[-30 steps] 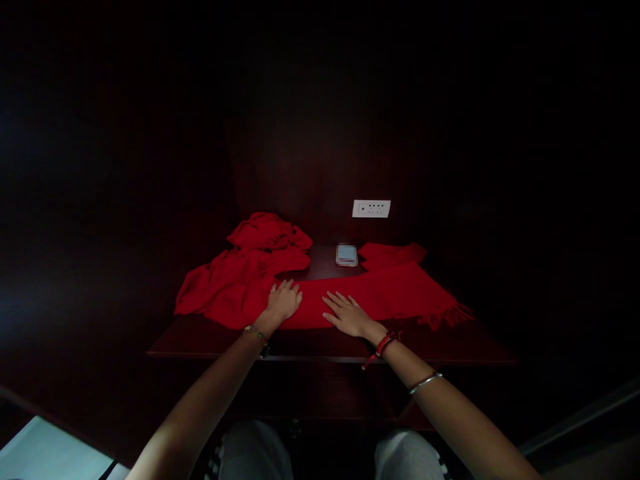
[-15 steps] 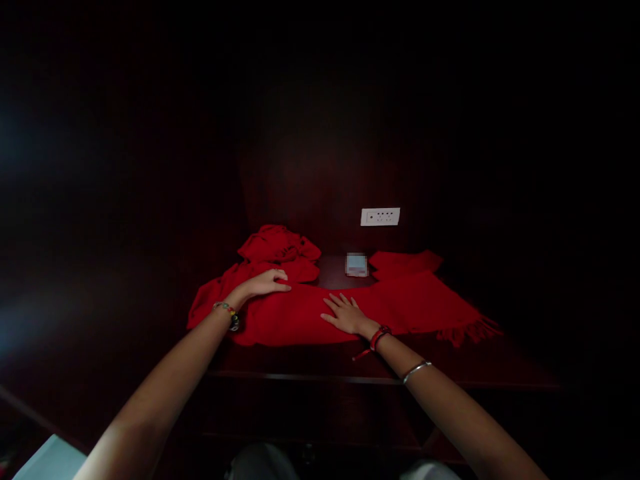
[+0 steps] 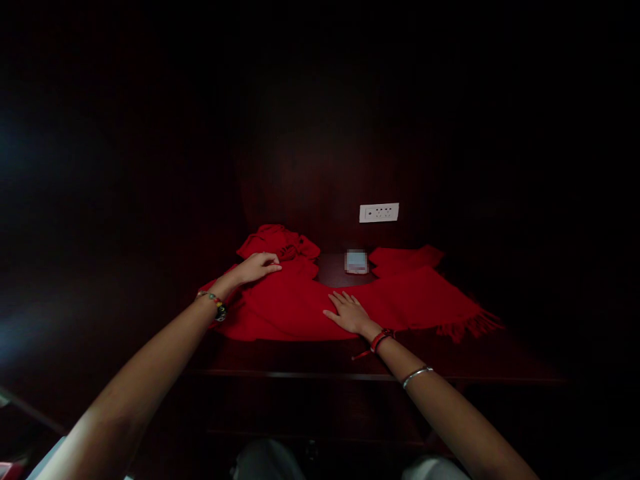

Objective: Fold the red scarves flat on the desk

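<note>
A red fringed scarf (image 3: 400,303) lies across a dark wooden shelf, its tasselled end at the right. My right hand (image 3: 349,313) rests flat on the middle of it, palm down and fingers spread. On the scarf's left part, my left hand (image 3: 257,265) has its fingers curled against the thumb, closed on the fabric. Just behind that hand the red cloth is bunched into a crumpled heap (image 3: 277,241). Another fold of red cloth (image 3: 403,260) lies at the back right.
Near the back wall sits a small pale object, blurred out (image 3: 357,262). A white socket plate (image 3: 379,213) is fixed to that wall. The shelf's front edge (image 3: 310,376) runs below the scarf, and dark panels stand on both sides.
My left hand has moved left and farther back, and the scarf's left part has shifted and spread with it. My right hand stays in nearly the same place.
</note>
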Available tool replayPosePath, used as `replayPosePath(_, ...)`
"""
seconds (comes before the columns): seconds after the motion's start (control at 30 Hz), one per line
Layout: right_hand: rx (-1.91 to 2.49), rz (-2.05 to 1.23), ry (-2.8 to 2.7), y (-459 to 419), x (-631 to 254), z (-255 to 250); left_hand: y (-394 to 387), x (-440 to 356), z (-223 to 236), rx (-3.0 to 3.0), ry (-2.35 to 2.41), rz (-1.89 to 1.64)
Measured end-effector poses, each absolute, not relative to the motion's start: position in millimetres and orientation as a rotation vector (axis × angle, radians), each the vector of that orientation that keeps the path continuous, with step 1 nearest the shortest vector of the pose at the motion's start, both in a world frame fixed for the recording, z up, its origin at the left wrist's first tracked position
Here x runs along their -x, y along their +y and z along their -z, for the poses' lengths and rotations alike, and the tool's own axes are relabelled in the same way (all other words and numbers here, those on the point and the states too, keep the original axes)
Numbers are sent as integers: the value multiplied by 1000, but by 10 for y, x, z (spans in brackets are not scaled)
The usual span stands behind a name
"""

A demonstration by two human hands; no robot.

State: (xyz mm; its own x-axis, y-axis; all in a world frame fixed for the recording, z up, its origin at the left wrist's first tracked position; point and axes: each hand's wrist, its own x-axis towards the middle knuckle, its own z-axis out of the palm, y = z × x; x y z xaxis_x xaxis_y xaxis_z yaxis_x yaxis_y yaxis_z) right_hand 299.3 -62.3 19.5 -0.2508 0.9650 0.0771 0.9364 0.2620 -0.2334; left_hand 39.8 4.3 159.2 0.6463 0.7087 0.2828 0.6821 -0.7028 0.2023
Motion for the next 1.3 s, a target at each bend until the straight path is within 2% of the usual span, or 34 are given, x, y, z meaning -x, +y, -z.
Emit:
replayPosePath(0.13,1808,-192,-2293,-618,-3002,-193,-23,-560,-1595,-2908,1340,-719)
replayPosePath(0.27,1801,-184,-2271,-609,-3016,-188,83,-437,-1599,-2764,1492,-467)
replayPosePath(0.4,1798,-176,-2245,-599,-3023,-177,142,-92,-1522,-2454,1318,-140)
replayPosePath(0.6,1793,-157,-2213,-597,-3036,-170,-152,-27,-1407,-2175,1186,-180)
replayPosePath(1.0,1759,-138,-2216,-600,-3063,-168,-351,-362,-695,-2797,1480,-34)
replayPosePath(1.3,1746,-140,-2229,-605,-3063,-178,-355,-237,-750,-2761,1345,-4)
